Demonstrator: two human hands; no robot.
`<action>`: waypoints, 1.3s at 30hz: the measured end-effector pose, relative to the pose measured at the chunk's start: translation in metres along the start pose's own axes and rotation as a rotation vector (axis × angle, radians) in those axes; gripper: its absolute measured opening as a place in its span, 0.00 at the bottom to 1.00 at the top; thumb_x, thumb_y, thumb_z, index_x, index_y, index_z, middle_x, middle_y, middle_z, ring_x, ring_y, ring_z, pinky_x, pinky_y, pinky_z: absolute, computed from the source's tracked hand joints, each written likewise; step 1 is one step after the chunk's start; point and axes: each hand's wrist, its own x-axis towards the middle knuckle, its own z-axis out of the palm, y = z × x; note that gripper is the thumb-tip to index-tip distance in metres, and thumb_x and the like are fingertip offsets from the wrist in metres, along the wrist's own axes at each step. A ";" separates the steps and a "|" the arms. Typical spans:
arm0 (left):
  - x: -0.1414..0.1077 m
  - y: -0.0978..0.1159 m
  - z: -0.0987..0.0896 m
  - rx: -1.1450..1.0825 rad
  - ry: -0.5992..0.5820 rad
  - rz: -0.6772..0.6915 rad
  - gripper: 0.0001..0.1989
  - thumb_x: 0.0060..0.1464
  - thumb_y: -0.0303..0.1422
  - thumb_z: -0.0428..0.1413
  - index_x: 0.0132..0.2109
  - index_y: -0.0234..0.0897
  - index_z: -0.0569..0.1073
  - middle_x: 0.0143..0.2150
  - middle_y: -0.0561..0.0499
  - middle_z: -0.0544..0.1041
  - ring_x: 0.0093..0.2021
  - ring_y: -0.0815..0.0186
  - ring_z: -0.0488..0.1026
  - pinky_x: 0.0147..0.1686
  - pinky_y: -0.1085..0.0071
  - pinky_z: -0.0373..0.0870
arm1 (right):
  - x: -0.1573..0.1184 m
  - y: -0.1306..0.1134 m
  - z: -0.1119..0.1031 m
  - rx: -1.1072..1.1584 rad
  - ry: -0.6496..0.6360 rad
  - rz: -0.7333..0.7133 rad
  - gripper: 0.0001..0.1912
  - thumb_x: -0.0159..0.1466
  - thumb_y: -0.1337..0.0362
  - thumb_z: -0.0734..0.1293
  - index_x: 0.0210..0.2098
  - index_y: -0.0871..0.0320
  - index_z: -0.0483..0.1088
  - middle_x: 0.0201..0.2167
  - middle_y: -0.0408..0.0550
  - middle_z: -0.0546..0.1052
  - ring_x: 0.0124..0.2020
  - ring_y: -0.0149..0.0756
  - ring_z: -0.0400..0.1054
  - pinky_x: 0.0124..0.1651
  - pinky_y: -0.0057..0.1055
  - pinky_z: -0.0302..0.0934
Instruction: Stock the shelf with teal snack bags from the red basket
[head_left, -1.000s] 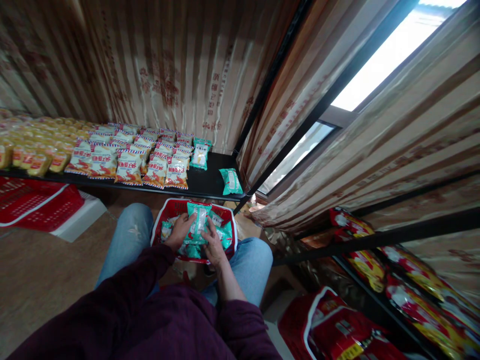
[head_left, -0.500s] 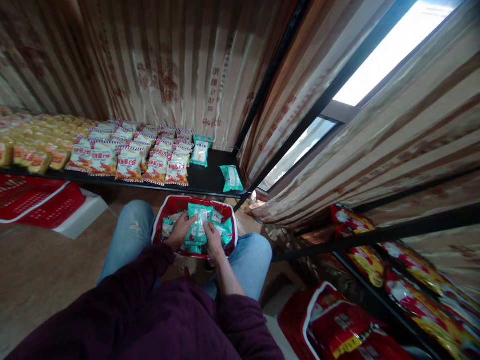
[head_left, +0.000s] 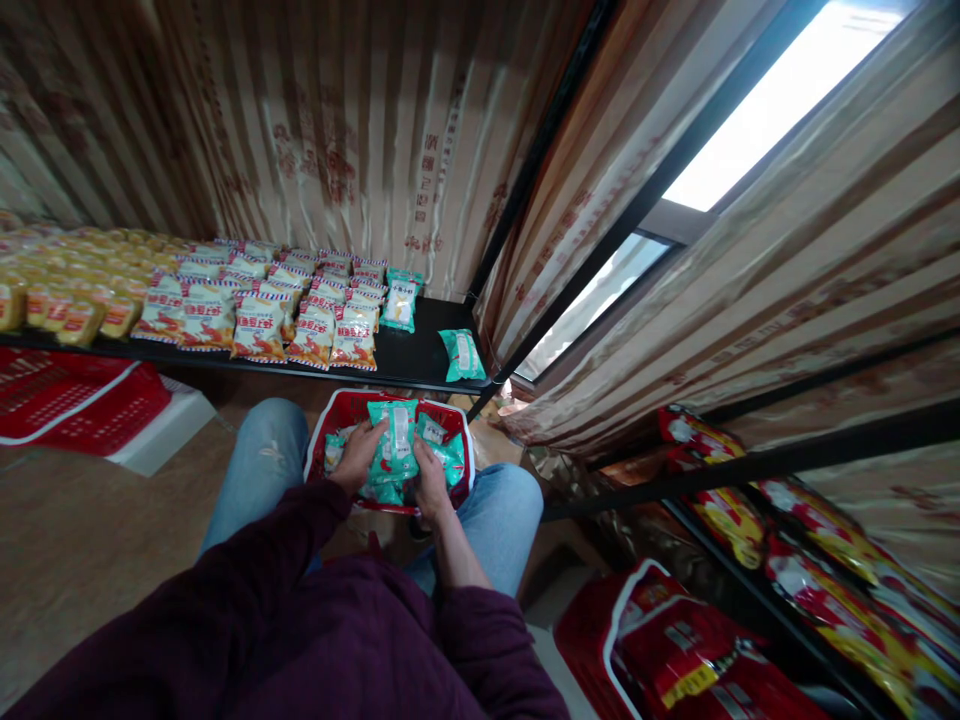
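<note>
Between my knees stands a red basket (head_left: 316, 440) with a white rim, holding several teal snack bags (head_left: 452, 458). Just above them, one teal snack bag (head_left: 394, 440) is gripped from both sides, its back label facing up. My left hand (head_left: 360, 455) closes on its left edge, thumb on top. On the right edge, my right hand (head_left: 430, 475) holds it, the fingers underneath partly hidden. Past the basket, a teal bag (head_left: 403, 300) leans upright on the black shelf (head_left: 420, 368), and another teal bag (head_left: 463, 355) lies near the shelf's right end.
Rows of white-and-orange snack bags (head_left: 259, 325) and yellow packets (head_left: 82, 315) fill the shelf's left side. A red basket (head_left: 67, 395) sits below at left. At lower right are another red basket (head_left: 592, 640) and a rack of red-and-yellow bags (head_left: 817, 600). Curtains (head_left: 337, 130) hang behind.
The held teal bag has shifted slightly left and turned a little between my hands. My right thumb has moved from the bag's front toward its right edge.
</note>
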 end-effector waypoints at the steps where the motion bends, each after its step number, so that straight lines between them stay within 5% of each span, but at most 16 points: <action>1: 0.001 0.000 -0.001 -0.014 0.022 -0.010 0.19 0.36 0.46 0.61 0.31 0.34 0.73 0.25 0.51 0.76 0.29 0.62 0.74 0.27 0.70 0.67 | -0.002 -0.002 0.001 0.000 -0.008 0.023 0.26 0.52 0.51 0.71 0.47 0.54 0.72 0.44 0.45 0.76 0.44 0.38 0.69 0.42 0.32 0.65; 8: 0.002 0.001 -0.002 -0.132 0.105 -0.080 0.16 0.38 0.41 0.59 0.33 0.36 0.69 0.28 0.50 0.77 0.32 0.63 0.76 0.29 0.71 0.69 | -0.004 -0.005 0.005 0.100 0.008 0.072 0.31 0.49 0.56 0.73 0.52 0.50 0.66 0.34 0.40 0.75 0.30 0.30 0.70 0.31 0.26 0.65; 14: 0.001 0.006 0.002 -0.210 0.113 -0.025 0.18 0.38 0.39 0.59 0.39 0.38 0.69 0.33 0.50 0.77 0.37 0.62 0.76 0.34 0.69 0.70 | 0.001 -0.003 0.003 0.123 0.119 0.071 0.28 0.47 0.58 0.74 0.47 0.53 0.67 0.38 0.43 0.75 0.36 0.33 0.71 0.38 0.29 0.66; 19: -0.001 0.015 0.007 -0.227 0.060 0.100 0.23 0.36 0.39 0.62 0.43 0.38 0.70 0.37 0.50 0.78 0.41 0.62 0.75 0.41 0.67 0.70 | 0.002 -0.004 0.000 0.082 0.086 0.073 0.24 0.48 0.57 0.74 0.44 0.53 0.70 0.39 0.44 0.76 0.37 0.33 0.72 0.38 0.28 0.65; 26: -0.013 0.004 0.000 0.185 -0.234 0.367 0.18 0.41 0.34 0.59 0.43 0.38 0.73 0.49 0.45 0.75 0.56 0.58 0.66 0.58 0.59 0.57 | -0.001 -0.006 0.000 0.256 -0.039 0.179 0.23 0.53 0.45 0.68 0.39 0.56 0.69 0.31 0.48 0.79 0.36 0.39 0.75 0.40 0.35 0.67; 30: -0.020 -0.002 -0.012 0.456 -0.319 0.489 0.15 0.40 0.29 0.57 0.39 0.40 0.77 0.57 0.44 0.69 0.62 0.55 0.59 0.62 0.57 0.50 | -0.005 -0.017 0.004 0.341 -0.070 0.137 0.25 0.55 0.44 0.66 0.43 0.55 0.70 0.38 0.48 0.79 0.43 0.42 0.73 0.44 0.39 0.68; 34: -0.029 -0.006 -0.021 0.586 -0.379 0.481 0.17 0.43 0.28 0.52 0.42 0.40 0.77 0.61 0.45 0.65 0.62 0.55 0.59 0.62 0.58 0.52 | -0.004 -0.018 0.006 0.309 -0.116 0.132 0.28 0.54 0.43 0.66 0.44 0.58 0.71 0.42 0.52 0.78 0.48 0.47 0.71 0.46 0.43 0.68; 39: -0.037 -0.010 -0.027 0.670 -0.404 0.445 0.26 0.42 0.23 0.45 0.48 0.39 0.74 0.59 0.47 0.67 0.62 0.60 0.59 0.63 0.61 0.52 | 0.002 -0.007 0.000 0.295 -0.023 0.054 0.23 0.52 0.54 0.71 0.45 0.56 0.70 0.39 0.47 0.79 0.45 0.44 0.73 0.46 0.40 0.69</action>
